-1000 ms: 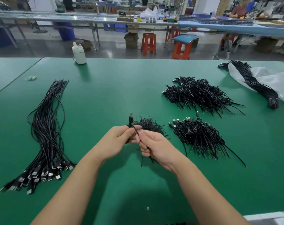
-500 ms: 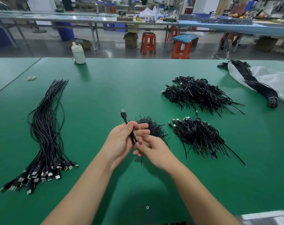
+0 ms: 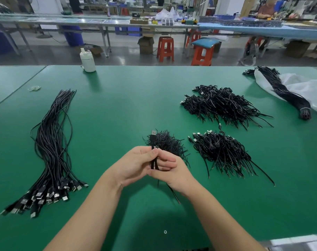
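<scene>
Both hands meet over the middle of the green table (image 3: 117,109). My left hand (image 3: 134,164) pinches a folded black USB cable (image 3: 153,161), whose plug points up and away from me. My right hand (image 3: 172,172) sits against the left one with its fingers wrapped round the same cable; the cable's loose end trails out below my right wrist. Just behind the hands lies a small heap of black twist ties (image 3: 167,142).
A long bundle of straight USB cables (image 3: 53,147) lies at the left. Two piles of coiled cables (image 3: 221,151) (image 3: 219,104) lie at the right. A tied bundle (image 3: 288,95) rests on a white bag (image 3: 306,87). A white bottle (image 3: 87,60) stands at the far edge.
The plug end has swung from left of the hands to upright behind them. My hands have closed together, with more of the cable folded between them.
</scene>
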`<action>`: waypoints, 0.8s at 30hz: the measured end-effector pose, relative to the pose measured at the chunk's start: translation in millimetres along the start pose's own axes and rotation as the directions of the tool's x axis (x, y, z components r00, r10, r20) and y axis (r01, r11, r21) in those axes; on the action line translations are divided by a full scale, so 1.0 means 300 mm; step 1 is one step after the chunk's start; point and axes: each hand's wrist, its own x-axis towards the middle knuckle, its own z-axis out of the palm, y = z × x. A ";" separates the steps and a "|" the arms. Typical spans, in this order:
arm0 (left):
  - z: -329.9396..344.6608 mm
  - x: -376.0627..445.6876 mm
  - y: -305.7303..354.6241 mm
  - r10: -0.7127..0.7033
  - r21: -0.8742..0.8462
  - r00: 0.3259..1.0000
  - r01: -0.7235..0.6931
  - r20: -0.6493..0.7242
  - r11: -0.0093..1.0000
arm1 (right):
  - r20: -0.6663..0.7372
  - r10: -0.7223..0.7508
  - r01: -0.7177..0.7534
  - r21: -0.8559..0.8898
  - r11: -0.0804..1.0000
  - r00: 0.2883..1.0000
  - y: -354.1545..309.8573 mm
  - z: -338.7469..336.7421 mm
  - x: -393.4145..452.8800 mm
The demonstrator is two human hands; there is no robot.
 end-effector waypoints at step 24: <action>-0.001 0.061 -0.005 0.213 0.923 0.905 0.328 -0.368 0.199 | 0.021 0.040 -0.008 -0.782 0.623 0.999 0.048 -0.031 0.016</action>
